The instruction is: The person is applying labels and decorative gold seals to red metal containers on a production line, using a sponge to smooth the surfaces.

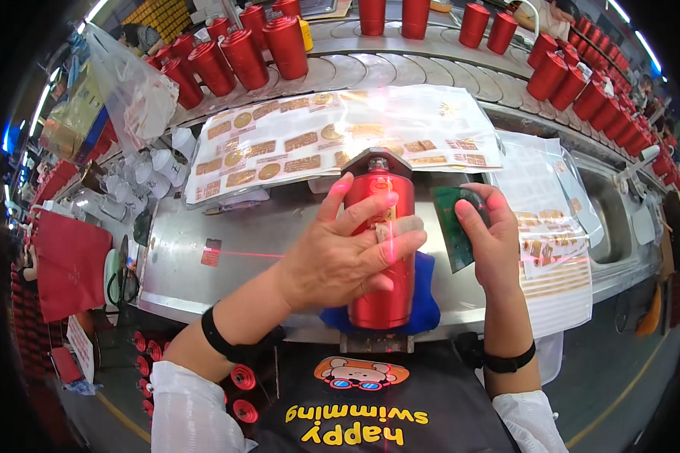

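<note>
Left hand [332,260] spread over red bottle [383,303], which I see mid-bench on blue cloth [425,296]. Right hand [499,235] pinches green card [451,238] alongside. Likely smoothing step; next move calls for bottle steady, card flat.

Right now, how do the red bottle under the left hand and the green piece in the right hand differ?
The red bottle is bulky and rounded; the green piece is flat and far smaller. The bottle has the left hand spread across it, while the green piece is pinched in the right hand. The bottle is red, the piece dark green. Both look shiny.
</note>
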Demonstrator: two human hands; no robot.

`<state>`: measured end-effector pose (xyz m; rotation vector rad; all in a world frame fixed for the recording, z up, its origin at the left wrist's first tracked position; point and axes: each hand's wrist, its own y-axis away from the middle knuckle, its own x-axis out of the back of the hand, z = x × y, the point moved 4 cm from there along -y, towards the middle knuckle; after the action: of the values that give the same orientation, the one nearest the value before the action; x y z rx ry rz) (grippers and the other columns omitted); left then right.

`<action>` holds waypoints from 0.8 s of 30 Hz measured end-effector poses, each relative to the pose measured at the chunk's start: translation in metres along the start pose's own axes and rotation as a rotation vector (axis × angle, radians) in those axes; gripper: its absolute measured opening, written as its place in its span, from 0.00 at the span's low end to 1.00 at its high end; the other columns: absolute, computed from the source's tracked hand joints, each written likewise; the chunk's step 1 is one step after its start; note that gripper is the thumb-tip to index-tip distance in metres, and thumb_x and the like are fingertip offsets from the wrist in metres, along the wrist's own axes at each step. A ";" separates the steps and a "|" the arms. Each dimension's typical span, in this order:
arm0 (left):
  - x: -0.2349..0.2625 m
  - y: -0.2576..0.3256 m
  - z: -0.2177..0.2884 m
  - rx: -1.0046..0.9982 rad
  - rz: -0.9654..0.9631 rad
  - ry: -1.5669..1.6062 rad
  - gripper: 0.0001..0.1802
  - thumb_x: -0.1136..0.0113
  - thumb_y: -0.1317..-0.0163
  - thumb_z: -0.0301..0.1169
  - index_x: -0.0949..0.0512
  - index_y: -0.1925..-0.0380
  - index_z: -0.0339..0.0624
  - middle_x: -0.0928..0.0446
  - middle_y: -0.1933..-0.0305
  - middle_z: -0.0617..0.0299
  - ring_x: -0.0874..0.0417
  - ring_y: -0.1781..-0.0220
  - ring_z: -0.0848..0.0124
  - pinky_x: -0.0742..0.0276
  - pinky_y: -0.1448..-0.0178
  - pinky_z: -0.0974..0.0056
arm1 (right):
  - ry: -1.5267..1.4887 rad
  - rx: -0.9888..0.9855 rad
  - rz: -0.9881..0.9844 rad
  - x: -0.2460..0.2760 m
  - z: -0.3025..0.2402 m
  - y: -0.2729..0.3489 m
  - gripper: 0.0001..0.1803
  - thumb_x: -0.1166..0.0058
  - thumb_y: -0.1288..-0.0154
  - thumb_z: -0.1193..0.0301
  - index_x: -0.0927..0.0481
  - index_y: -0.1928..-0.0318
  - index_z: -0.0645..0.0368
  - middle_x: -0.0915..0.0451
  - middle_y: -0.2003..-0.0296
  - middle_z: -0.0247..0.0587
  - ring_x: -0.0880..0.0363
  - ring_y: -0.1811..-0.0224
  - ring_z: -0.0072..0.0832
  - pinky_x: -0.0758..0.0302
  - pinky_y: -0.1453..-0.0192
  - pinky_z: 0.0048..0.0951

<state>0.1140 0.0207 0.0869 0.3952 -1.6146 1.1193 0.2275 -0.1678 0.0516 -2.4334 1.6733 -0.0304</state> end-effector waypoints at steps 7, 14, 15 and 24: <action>-0.009 0.038 0.054 0.156 0.144 0.192 0.36 0.43 0.40 0.57 0.28 0.38 0.48 0.25 0.40 0.55 0.36 0.30 0.51 0.60 0.23 0.35 | 0.232 0.089 -0.466 -0.030 -0.026 -0.005 0.13 0.36 0.38 0.72 0.22 0.55 0.61 0.18 0.66 0.37 0.21 0.65 0.18 0.24 0.61 0.23; -0.023 0.069 0.054 0.540 0.196 0.108 0.56 0.29 0.50 0.51 0.45 0.28 0.32 0.25 0.46 0.42 0.40 0.28 0.42 0.58 0.31 0.25 | 0.942 0.931 -0.679 -0.067 -0.073 0.022 0.14 0.32 0.53 0.72 0.21 0.63 0.50 0.25 0.65 0.33 0.23 0.59 0.30 0.34 0.49 0.39; -0.021 0.067 0.054 0.540 0.197 0.081 0.56 0.30 0.50 0.51 0.44 0.28 0.32 0.24 0.48 0.43 0.40 0.29 0.42 0.58 0.31 0.25 | 0.719 0.839 -0.804 -0.073 -0.082 0.023 0.09 0.35 0.48 0.72 0.20 0.64 0.53 0.23 0.67 0.36 0.20 0.61 0.33 0.30 0.54 0.38; -0.025 0.068 0.052 0.543 0.239 0.141 0.55 0.29 0.50 0.51 0.42 0.29 0.31 0.22 0.52 0.44 0.38 0.29 0.42 0.59 0.30 0.27 | 0.909 1.024 -0.652 -0.072 -0.069 0.027 0.11 0.34 0.48 0.70 0.20 0.63 0.48 0.29 0.71 0.31 0.26 0.64 0.28 0.35 0.55 0.37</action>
<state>0.0433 0.0053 0.0343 0.4672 -1.2393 1.7347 0.1680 -0.1201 0.1217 -1.9831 0.5579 -1.7631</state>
